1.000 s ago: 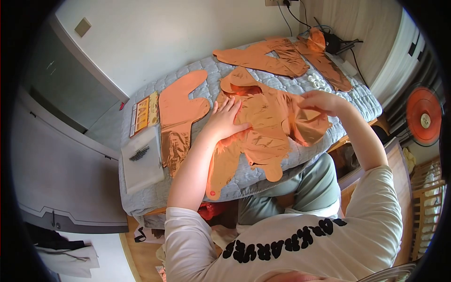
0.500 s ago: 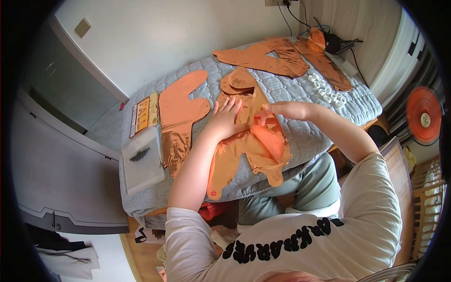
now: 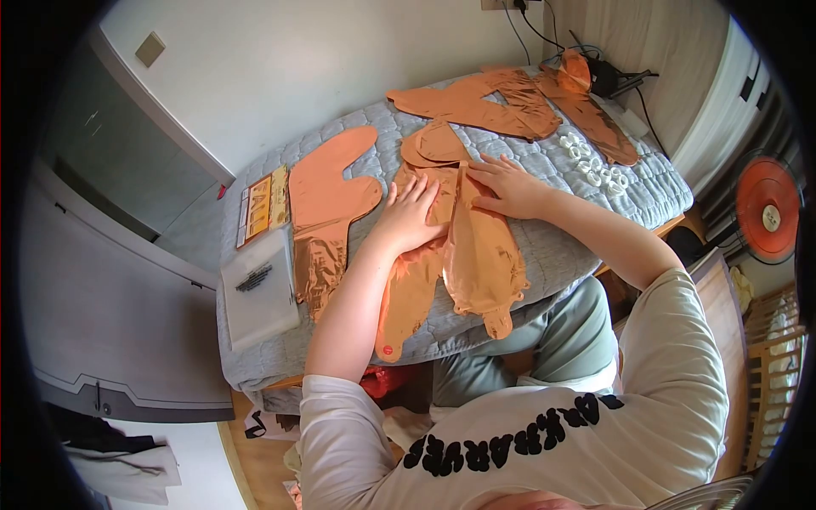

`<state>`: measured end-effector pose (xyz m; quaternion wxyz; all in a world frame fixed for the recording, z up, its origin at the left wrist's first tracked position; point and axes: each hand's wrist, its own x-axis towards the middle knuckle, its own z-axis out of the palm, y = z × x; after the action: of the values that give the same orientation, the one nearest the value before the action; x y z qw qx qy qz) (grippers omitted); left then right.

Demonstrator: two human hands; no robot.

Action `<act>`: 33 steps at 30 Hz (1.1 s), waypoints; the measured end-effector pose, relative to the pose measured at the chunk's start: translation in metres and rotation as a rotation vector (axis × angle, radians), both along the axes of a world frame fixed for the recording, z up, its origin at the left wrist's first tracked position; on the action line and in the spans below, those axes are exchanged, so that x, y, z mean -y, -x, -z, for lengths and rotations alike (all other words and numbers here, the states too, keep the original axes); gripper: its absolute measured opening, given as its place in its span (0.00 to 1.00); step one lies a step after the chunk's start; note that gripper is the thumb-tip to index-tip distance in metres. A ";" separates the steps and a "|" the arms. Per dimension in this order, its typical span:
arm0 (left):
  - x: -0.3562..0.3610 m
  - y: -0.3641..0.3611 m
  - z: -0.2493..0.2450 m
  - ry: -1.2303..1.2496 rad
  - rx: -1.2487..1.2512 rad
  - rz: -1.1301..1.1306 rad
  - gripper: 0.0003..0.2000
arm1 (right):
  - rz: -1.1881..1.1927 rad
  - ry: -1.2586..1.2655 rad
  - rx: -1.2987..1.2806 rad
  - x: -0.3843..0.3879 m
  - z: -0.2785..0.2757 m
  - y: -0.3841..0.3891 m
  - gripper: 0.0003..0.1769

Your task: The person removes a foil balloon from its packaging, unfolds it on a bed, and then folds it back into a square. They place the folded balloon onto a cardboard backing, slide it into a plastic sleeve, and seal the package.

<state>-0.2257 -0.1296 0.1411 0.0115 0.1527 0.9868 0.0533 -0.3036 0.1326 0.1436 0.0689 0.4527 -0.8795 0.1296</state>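
Nearest, the white shirt (image 3: 527, 476) is showing bold black lettering (image 3: 518, 442), its full wording not resolving. Beyond it, a folded orange foil piece (image 3: 480, 255) is lying across the middle of the bed (image 3: 557, 246), one tab with a red round mark (image 3: 388, 350) reaching the near edge. Left hand (image 3: 410, 217) is pressing palm-down on it, fingers spread, gripping nothing; right hand (image 3: 517, 189) is resting at its right side, fingers extended and loose. For neat flattening, the left palm should be anchoring the layers while the right is smoothing outward from the fold, lightly, not creasing the film. Toward the left edge, a clear plastic sleeve (image 3: 259, 310) is holding up dark thin sticks (image 3: 253, 278); beside it another foil piece (image 3: 336, 178) is lying flat. A printed card (image 3: 265, 204) is sitting along that edge, probably packaging, text too small to read. White rings (image 3: 595, 174) are lying toward the right edge, more foil pieces (image 3: 476, 98) near the far edge.
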 end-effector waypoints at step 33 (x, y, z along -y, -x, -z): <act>0.000 0.003 0.005 -0.015 -0.063 0.017 0.45 | 0.347 -0.154 0.070 0.046 0.008 -0.019 0.54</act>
<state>-0.2282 -0.1301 0.1357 -0.0201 0.1628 0.9849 0.0556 -0.2842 0.0869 0.1357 0.0248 0.2936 -0.9535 0.0637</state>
